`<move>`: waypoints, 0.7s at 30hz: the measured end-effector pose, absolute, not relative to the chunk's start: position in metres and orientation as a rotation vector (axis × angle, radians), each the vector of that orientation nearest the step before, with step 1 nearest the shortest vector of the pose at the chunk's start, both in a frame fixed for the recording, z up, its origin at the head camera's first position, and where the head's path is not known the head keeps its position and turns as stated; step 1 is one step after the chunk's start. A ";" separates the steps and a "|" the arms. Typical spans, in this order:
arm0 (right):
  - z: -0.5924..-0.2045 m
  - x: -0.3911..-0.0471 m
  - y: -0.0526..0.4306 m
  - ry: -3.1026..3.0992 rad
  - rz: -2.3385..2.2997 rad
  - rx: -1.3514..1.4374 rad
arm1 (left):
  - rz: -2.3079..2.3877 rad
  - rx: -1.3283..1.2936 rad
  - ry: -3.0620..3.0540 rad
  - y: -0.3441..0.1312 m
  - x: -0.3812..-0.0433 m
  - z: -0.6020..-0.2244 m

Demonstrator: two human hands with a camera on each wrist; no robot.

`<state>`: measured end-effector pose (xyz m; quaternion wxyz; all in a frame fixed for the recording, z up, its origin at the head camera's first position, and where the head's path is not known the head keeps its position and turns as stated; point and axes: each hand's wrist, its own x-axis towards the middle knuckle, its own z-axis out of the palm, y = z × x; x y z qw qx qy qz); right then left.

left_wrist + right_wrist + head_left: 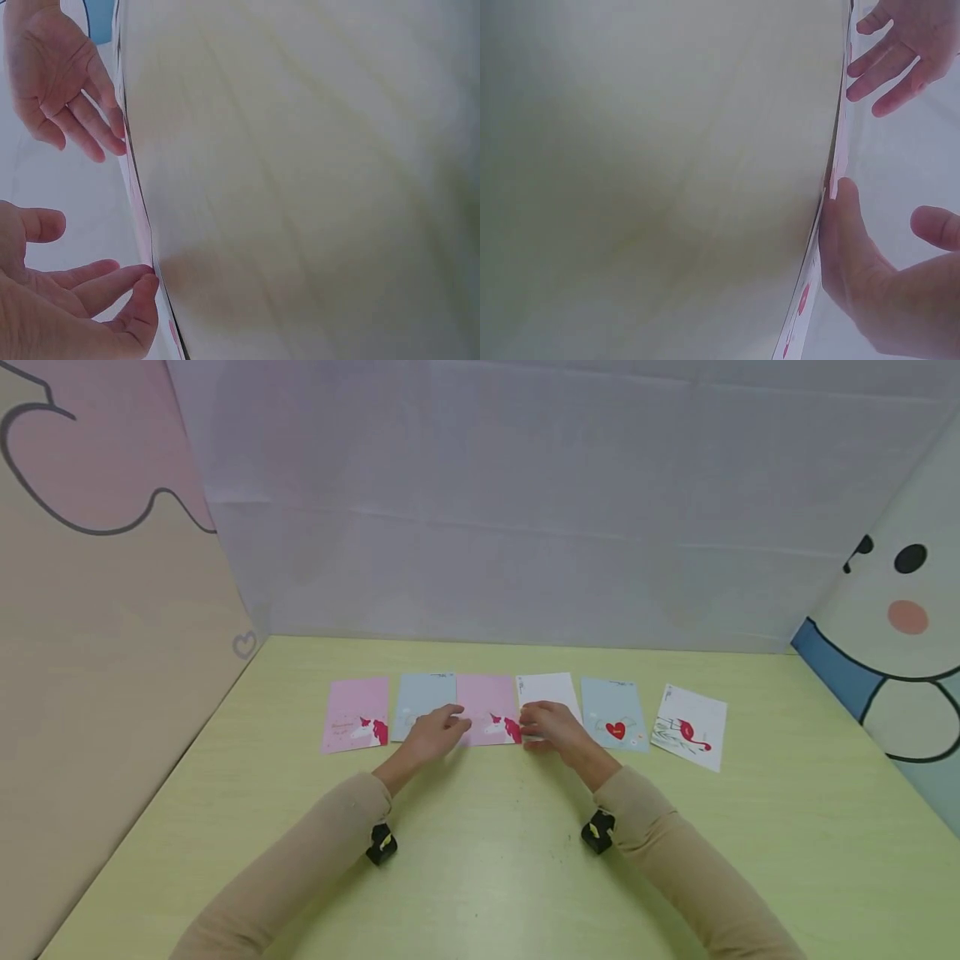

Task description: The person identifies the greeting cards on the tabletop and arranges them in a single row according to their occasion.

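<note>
Six or so is avoided here: several printed cards lie in a row on the table. My left hand point(433, 734) reaches over the lower right part of a pale blue card point(422, 695), its fingertips at the left side of a pink unicorn card point(486, 697). Over a white card point(551, 686) is my right hand point(557, 727), fingers relaxed and covering the card's lower part. In the left wrist view the left fingertips point(146, 277) meet the surface. The right wrist view shows the right fingers point(846, 217) extended along the cards, thumb apart.
Another pink unicorn card point(356, 714) lies at the row's left end. Right of my right hand are a blue heart card point(615, 714) and a tilted white flamingo card point(690, 727). A pale cloth point(525, 510) hangs behind the table point(480, 860).
</note>
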<state>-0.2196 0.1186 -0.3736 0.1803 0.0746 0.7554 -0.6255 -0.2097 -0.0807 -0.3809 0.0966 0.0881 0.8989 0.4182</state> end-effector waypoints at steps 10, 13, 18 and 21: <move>-0.373 -0.222 0.119 2.067 -1.820 0.273 | 0.990 0.364 2.766 -0.079 -0.210 -0.386; -0.375 -0.224 0.119 2.062 -1.829 0.282 | 1.018 0.372 2.765 -0.079 -0.209 -0.386; -0.379 -0.228 0.116 2.105 -1.816 0.257 | 1.132 0.376 2.759 -0.081 -0.210 -0.387; -0.381 -0.229 0.114 2.116 -1.815 0.231 | 1.197 0.347 2.744 -0.082 -0.211 -0.388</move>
